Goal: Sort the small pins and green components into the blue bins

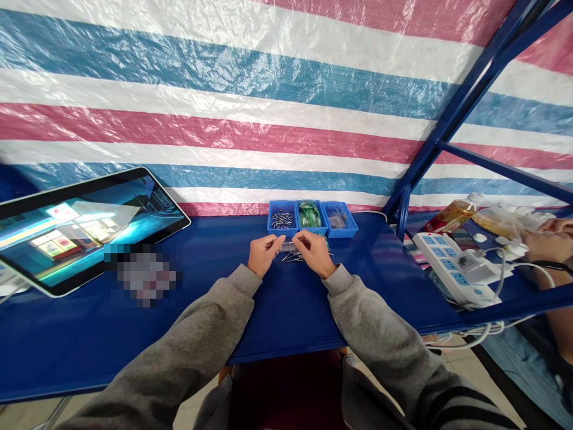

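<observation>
Hands are pinching one small clear piece (287, 245) together, left hand (263, 253) and right hand (314, 253) closing on its ends just above loose pins (292, 257) on the table (286, 298), bins (312, 218) sitting behind, so plenty's looking undone.

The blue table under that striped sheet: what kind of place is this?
Probably a makeshift assembly workstation: small parts bins on a blue table, a striped tarp as a wall, and a power strip.

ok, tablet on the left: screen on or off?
On. The tablet lies tilted on the blue table with a lit, colourful picture across its screen. What the picture shows is too blurred to tell.
</observation>
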The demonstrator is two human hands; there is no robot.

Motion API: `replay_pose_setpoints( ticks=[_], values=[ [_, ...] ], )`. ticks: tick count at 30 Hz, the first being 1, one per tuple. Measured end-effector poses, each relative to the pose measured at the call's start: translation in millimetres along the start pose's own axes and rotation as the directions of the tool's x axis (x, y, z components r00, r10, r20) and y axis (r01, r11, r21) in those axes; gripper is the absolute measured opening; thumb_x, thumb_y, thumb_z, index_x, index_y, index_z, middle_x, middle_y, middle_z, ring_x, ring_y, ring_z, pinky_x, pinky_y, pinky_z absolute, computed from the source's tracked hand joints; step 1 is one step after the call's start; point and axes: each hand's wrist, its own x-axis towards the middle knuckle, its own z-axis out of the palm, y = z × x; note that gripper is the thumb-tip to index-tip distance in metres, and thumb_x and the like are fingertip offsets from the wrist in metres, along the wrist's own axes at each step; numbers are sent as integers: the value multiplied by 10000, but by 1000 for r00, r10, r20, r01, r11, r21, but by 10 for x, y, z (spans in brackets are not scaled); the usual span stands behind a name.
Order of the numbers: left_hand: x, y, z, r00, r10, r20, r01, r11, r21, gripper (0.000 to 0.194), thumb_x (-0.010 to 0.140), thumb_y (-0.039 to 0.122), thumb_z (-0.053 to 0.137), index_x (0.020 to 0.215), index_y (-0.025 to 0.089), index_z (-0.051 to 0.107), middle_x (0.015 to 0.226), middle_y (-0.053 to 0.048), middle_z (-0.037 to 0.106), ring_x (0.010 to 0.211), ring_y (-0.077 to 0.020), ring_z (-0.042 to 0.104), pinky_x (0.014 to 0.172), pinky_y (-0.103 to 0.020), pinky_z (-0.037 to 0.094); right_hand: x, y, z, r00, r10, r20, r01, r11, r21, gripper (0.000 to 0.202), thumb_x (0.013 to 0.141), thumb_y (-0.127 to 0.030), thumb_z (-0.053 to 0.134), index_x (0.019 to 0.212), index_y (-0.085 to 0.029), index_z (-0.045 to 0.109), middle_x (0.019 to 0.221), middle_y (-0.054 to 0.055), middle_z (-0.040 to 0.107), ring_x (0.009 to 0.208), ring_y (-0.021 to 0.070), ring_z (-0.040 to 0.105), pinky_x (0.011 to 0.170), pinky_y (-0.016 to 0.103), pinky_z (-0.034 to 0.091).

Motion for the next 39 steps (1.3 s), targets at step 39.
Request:
replay_pose_setpoints(
  ticks=[39],
  values=[
    [8, -55, -23, 989, 145, 33, -146, 989, 21, 285, 830, 433, 630, 852, 162, 716, 732, -42, 681, 591, -132, 572, 576, -248, 460, 5, 1, -1, 978, 108, -177, -103, 994, 38, 355, 924, -420, 418, 777, -197, 651, 546, -24, 516, 502, 127, 493, 542, 244, 380]
  ],
)
